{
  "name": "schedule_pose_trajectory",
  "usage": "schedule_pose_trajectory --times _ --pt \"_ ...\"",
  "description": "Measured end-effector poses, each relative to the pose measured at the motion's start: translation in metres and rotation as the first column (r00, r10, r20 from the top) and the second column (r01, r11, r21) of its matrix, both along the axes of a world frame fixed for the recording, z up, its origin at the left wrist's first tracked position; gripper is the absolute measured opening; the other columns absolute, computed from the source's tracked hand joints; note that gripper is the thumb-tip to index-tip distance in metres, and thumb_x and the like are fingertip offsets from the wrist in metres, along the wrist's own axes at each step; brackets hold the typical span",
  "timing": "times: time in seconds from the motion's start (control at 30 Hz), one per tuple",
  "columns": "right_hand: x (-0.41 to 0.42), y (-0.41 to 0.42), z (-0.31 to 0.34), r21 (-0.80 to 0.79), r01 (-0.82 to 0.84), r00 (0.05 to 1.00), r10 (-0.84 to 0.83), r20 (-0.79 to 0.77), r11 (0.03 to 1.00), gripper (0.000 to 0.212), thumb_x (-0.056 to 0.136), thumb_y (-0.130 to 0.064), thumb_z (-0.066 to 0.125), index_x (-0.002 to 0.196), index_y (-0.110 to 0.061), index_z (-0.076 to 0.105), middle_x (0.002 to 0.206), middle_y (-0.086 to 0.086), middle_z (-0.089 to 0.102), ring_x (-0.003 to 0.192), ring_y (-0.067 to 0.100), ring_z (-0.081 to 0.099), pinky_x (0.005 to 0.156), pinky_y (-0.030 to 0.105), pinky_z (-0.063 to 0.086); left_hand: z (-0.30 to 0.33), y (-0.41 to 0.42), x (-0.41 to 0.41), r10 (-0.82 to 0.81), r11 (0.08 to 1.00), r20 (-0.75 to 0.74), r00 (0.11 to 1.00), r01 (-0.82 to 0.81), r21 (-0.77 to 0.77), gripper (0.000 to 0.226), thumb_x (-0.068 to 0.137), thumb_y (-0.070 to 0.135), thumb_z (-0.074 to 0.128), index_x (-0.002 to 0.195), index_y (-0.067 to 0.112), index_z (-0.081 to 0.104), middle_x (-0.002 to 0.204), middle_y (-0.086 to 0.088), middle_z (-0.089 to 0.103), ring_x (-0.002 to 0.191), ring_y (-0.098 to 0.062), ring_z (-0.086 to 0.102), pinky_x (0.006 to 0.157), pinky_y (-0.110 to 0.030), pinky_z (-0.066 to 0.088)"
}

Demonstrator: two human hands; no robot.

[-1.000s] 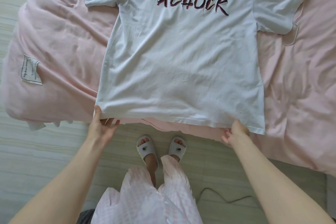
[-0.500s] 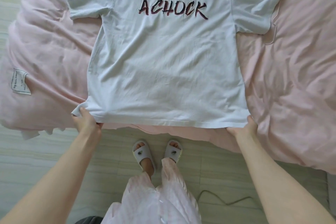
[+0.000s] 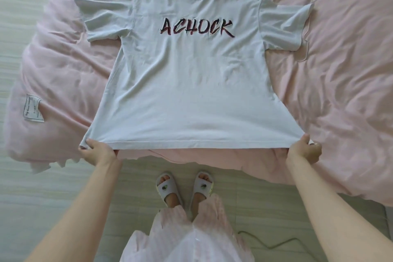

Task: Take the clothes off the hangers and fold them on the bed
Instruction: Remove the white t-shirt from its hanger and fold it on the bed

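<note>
Bed point(image 3: 340, 95): pink quilt, rumpled, beyond both grips. T-shirt point(image 3: 187, 91): pale, printed "ACHOCK", spread flat face-up on the quilt, hem nearest, collar farthest, hem stretched between the two grips. Hanger point(image 3: 306, 27): thin wire, on the quilt beyond the right grip, partly under the sleeve. Left hand point(image 3: 96, 152): arm extended, fingers curled, pinching the left hem corner. Right hand point(image 3: 304, 149): arm extended, clenched round the right hem corner.

- We see a matt white cloth T-shirt point(image 3: 191, 91).
- Our bed point(image 3: 340, 102) wears soft, wrinkled pink fabric.
- A thin wire hanger point(image 3: 306, 49).
- Smooth floor point(image 3: 42, 198).
</note>
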State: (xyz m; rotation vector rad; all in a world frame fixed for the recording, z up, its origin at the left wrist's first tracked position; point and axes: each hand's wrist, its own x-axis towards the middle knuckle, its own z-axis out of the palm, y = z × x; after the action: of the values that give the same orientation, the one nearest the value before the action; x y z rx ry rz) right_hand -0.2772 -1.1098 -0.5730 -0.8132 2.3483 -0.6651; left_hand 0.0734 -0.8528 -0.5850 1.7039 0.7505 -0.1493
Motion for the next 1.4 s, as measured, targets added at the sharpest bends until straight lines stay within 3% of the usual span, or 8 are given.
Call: schedule_pose_trajectory --times 0.2,0.4,0.57,0.67,1.07,1.2,1.27,1.4 --pt "-0.017 0.022 -0.014 0.253 -0.184 0.969 0.219 -0.117 0.95 0.04 0.097 -0.022 0.046 0.125 0.006 0.052 0.129 0.025 0.053 0.12 0.04 0.049 0.095 0.042 0.04 -0.016 0.023 -0.013 0.016 1.0 -0.214 0.977 -0.014 0.011 0.03 0.095 0.012 0.046 0.124 0.011 0.052 0.113 -0.006 0.057 0.093 -0.022 0.062 0.075 -0.034 0.054" --pt "0.007 0.02 -0.002 0.396 -0.433 0.838 0.523 -0.153 0.81 0.041 0.096 -0.015 0.042 0.133 0.004 0.041 0.138 0.025 0.042 0.128 0.039 0.039 0.102 0.045 0.033 -0.011 0.031 -0.002 -0.136 0.979 -0.409 0.902 0.186 0.084 0.025 0.091 -0.006 0.04 0.104 0.011 0.052 0.087 -0.008 0.053 0.064 -0.017 0.048 0.056 -0.03 0.04" --pt "0.067 0.021 0.011 0.363 -0.721 0.585 0.799 -0.139 0.591 0.046 0.097 -0.02 0.039 0.141 -0.007 0.035 0.146 0.013 0.034 0.133 0.032 0.032 0.103 0.043 0.031 -0.001 0.019 0.006 -0.263 0.94 -0.346 0.901 0.321 0.119 0.036 0.087 -0.001 0.044 0.12 0.006 0.057 0.109 -0.014 0.062 0.097 -0.033 0.059 0.08 -0.038 0.048" --pt "0.115 0.021 0.017 0.308 -0.854 0.417 0.906 -0.079 0.42 0.047 0.099 -0.023 0.037 0.143 -0.009 0.032 0.148 0.009 0.033 0.134 0.028 0.032 0.105 0.041 0.03 0.004 0.003 0.019 -0.372 0.917 -0.309 0.876 0.398 0.026 0.034 0.09 0.0 0.044 0.123 0.003 0.053 0.082 -0.004 0.054 0.072 -0.016 0.052 0.063 -0.029 0.044" --pt "0.362 0.006 0.013 0.125 -0.992 0.0 0.998 0.056 -0.007 0.049 0.1 -0.032 0.035 0.147 -0.016 0.028 0.151 0.002 0.029 0.14 0.017 0.022 0.112 0.034 0.02 0.001 -0.074 0.194 -0.399 0.908 -0.194 0.896 0.357 -0.217 0.031 0.097 0.006 0.043 0.127 0.002 0.045 0.1 -0.01 0.056 0.074 -0.015 0.057 0.072 -0.027 0.049" --pt "0.446 -0.007 -0.007 0.201 -0.971 -0.13 0.991 0.003 -0.128 0.051 0.101 -0.036 0.033 0.148 -0.019 0.024 0.155 0.003 0.021 0.144 0.018 0.013 0.116 0.036 0.012 -0.01 -0.112 0.264 -0.48 0.873 -0.23 0.847 0.436 -0.218 0.012 0.095 0.005 0.042 0.095 0.011 0.053 0.084 -0.006 0.056 0.068 -0.013 0.057 0.058 -0.02 0.052" --pt "0.478 -0.013 -0.016 0.245 -0.956 -0.169 0.986 -0.009 -0.162 0.052 0.101 -0.036 0.031 0.149 -0.021 0.021 0.157 0.002 0.015 0.145 0.017 0.007 0.117 0.038 0.008 -0.017 -0.125 0.29 -0.517 0.856 -0.197 0.833 0.5 -0.128 0.012 0.091 0.011 0.046 0.095 0.011 0.058 0.082 -0.008 0.056 0.067 -0.017 0.056 0.055 -0.022 0.052" --pt "0.529 -0.024 -0.031 0.272 -0.946 -0.2 0.978 -0.053 -0.178 0.053 0.1 -0.038 0.032 0.15 -0.026 0.018 0.159 0.0 0.007 0.146 0.016 -0.002 0.117 0.041 0.0 -0.026 -0.153 0.336 -0.628 0.762 -0.099 0.772 0.636 0.122 0.037 0.09 0.028 0.053 0.121 0.01 0.055 0.11 -0.003 0.062 0.104 -0.024 0.06 0.094 -0.036 0.047"
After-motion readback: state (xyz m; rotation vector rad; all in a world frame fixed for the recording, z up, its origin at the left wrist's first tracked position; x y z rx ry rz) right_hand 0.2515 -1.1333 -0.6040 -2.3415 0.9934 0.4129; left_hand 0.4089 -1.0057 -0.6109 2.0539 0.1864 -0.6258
